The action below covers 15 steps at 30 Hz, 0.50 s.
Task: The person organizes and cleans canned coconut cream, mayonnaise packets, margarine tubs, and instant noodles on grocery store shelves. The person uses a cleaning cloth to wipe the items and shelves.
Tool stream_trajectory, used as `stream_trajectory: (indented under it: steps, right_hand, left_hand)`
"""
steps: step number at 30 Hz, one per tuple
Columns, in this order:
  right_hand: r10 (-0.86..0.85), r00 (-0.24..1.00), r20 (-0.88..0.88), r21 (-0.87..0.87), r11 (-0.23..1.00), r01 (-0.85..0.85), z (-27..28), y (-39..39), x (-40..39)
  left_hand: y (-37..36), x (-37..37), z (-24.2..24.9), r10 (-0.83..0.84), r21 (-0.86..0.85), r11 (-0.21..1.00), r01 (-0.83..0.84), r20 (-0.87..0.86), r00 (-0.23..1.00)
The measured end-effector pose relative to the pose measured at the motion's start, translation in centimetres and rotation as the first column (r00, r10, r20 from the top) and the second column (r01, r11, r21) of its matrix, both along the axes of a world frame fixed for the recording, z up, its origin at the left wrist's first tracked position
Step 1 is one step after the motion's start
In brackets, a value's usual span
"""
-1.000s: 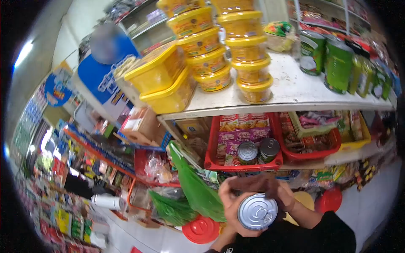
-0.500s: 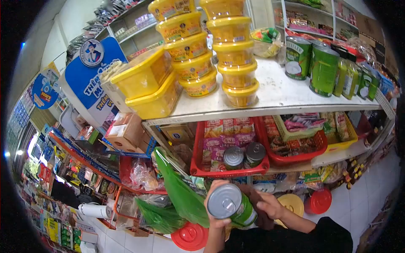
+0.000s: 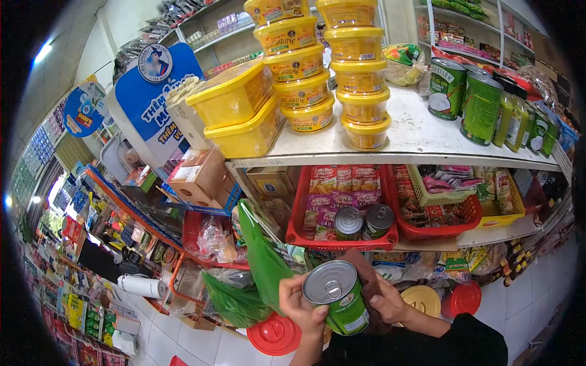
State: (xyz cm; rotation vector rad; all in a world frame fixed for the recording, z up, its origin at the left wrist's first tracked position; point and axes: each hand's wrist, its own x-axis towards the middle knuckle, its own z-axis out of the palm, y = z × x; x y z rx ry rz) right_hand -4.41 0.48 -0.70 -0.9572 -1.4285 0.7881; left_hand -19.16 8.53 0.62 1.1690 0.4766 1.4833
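Note:
My left hand is closed around a green can with a silver pull-ring lid, at the lower middle of the head view. The can is tilted, lid up and toward me, and part of its label shows. In my right hand is a brown cloth, thumb on top, lying against the can's right side. Two more cans, a silver-topped can and a darker can, stand in a red basket just beyond my hands.
Above the basket, a white shelf carries stacked margarine tubs, large yellow tubs and several green cans. Green plastic bags hang left of my hands. Red and yellow lids sit low near the floor.
The can has turned in my left hand, showing more of its label, and my left hand has shifted slightly left. The camera view has moved, sliding the shelf rightward in the picture.

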Motion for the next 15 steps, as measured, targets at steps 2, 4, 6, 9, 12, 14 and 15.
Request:
stream_trajectory:
  steps: [2,4,6,9,12,14,15]
  right_hand:
    - [-0.039,0.998,0.05,0.051,0.998,0.037,0.1,-0.1,-0.5]
    - [-0.089,0.994,0.07,0.103,0.991,0.082,0.2,-0.4,-1.4]
    - [-0.127,0.988,0.088,0.134,0.984,0.114,0.2,-0.8,-3.1]
    - [-0.131,0.968,0.213,0.17,0.981,0.095,-0.1,-0.6,-4.8]
    - [-0.038,0.997,0.072,0.268,0.963,0.017,1.1,0.8,-5.5]
    - [0.039,0.976,-0.213,0.186,0.983,0.001,1.4,1.2,-6.0]
    - [0.037,0.959,-0.282,0.036,0.999,-0.028,1.4,0.8,-5.8]
  left_hand:
    - [-0.7,-0.4,0.6,0.086,-0.016,0.996,-0.086,-0.008,0.996]
    - [-1.7,-0.5,1.7,0.142,-0.033,0.989,-0.142,0.007,0.99]
    - [-1.9,-1.4,2.9,0.143,-0.01,0.989,-0.147,-0.193,0.971]
    - [-1.8,-2.1,3.1,0.149,0.18,0.98,-0.08,-0.413,0.899]
    - [-2.2,-2.3,2.9,-0.082,0.007,0.996,0.085,-0.205,0.975]
    - [-1.4,-3.2,1.3,-0.052,0.142,0.985,0.102,-0.321,0.946]
    - [-1.7,-3.5,1.2,-0.02,0.158,0.984,0.084,-0.371,0.928]
